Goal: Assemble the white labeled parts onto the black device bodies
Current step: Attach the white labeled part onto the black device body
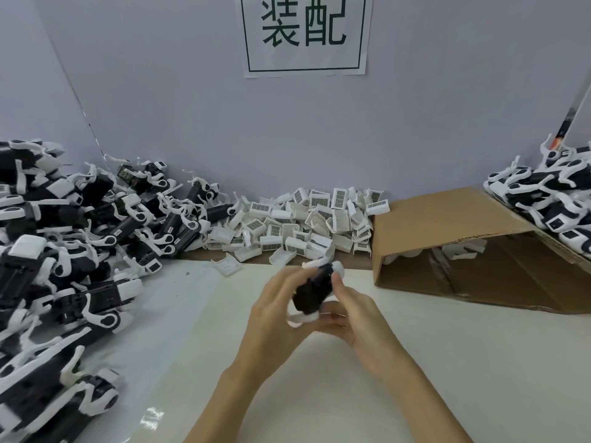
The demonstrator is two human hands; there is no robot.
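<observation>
Both forearms reach forward over the worktop point(415, 362). The left hand point(275, 318) and right hand point(355, 318) each grasp the black device body point(311, 290) between them, tilted, with white labeled parts point(307, 225) heaped beyond the grip.

White table point(447, 362) — device bodies point(64, 251), labeled parts point(303, 225), cardboard box point(463, 238)

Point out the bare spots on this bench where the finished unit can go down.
Bare white mat lies right of the right hand, below the cardboard box. Another open strip runs between the left hand and the left pile of black bodies. The white labeled parts crowd the back wall.
</observation>
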